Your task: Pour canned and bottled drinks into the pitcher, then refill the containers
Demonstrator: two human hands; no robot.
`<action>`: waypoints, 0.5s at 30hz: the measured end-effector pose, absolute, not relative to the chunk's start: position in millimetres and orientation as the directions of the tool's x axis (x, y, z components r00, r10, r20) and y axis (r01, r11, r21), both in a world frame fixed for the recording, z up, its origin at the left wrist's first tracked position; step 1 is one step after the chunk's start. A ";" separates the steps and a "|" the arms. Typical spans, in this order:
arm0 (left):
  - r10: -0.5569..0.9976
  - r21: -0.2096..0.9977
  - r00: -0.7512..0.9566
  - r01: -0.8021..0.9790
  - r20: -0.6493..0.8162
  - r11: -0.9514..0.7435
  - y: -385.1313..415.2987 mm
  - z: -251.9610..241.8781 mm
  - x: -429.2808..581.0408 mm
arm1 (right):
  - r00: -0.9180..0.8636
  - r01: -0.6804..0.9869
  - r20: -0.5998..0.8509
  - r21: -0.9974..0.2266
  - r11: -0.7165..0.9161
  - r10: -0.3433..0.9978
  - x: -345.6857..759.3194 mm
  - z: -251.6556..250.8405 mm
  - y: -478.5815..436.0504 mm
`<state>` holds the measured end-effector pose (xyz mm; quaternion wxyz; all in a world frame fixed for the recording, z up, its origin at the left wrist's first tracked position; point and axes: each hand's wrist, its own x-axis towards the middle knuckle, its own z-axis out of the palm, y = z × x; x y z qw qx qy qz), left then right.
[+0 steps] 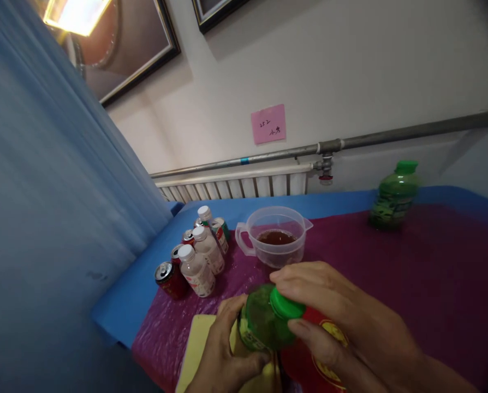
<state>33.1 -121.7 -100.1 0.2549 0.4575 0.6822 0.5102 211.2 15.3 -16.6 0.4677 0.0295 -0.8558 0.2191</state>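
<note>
1. The left hand [223,349] wraps the body of a green bottle [260,325], fingers closed around it, low over the near table edge.
2. The right hand [342,316] pinches the green cap [285,305]; thumb and fingers closed on it.
3. The bottle tilts toward the jug [274,234] of brown liquid just behind it.
4. Risk: if the cap comes free while the bottle leans, drink may spill on the purple cloth [411,273].
5. Risk: a slipping elbow could knock the 3 white bottles [201,256] and cans [168,275] at left.
6. A second green bottle [395,194] stands well apart.
</note>
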 end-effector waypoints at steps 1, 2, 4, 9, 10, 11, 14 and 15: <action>0.880 0.929 -0.461 0.364 0.113 0.071 -122.4 -100.9 33.6 | -0.564 -0.252 0.810 -0.355 0.900 0.162 211.0 -18.0 15.3; 0.881 0.931 -0.462 0.357 0.106 0.076 -122.8 -101.6 34.1 | -0.567 -0.249 0.807 -0.363 0.898 0.168 210.7 -19.6 15.5; 0.882 0.941 -0.459 0.333 0.105 0.061 -122.8 -102.9 34.2 | -0.572 -0.244 0.802 -0.369 0.897 0.175 209.7 -22.9 16.1; 0.828 0.973 -0.551 0.230 0.103 0.032 -114.1 -112.6 21.0 | -0.534 -0.179 0.807 -0.400 0.899 0.253 209.5 -24.5 21.7; 0.802 0.979 -0.591 0.199 0.089 0.038 -110.4 -116.3 15.7 | -0.527 -0.160 0.804 -0.414 0.896 0.277 209.9 -23.8 23.1; 0.771 0.985 -0.632 0.169 0.076 0.041 -106.0 -120.3 9.9 | -0.526 -0.145 0.798 -0.426 0.893 0.295 210.2 -22.9 24.4; 0.680 0.991 -0.731 0.124 0.056 0.052 -89.7 -131.3 -8.0 | -0.538 -0.143 0.794 -0.418 0.897 0.284 210.4 -20.2 25.9; 0.656 0.990 -0.752 0.127 0.055 0.063 -83.9 -133.7 -13.3 | -0.551 -0.150 0.790 -0.409 0.900 0.268 210.3 -19.5 25.7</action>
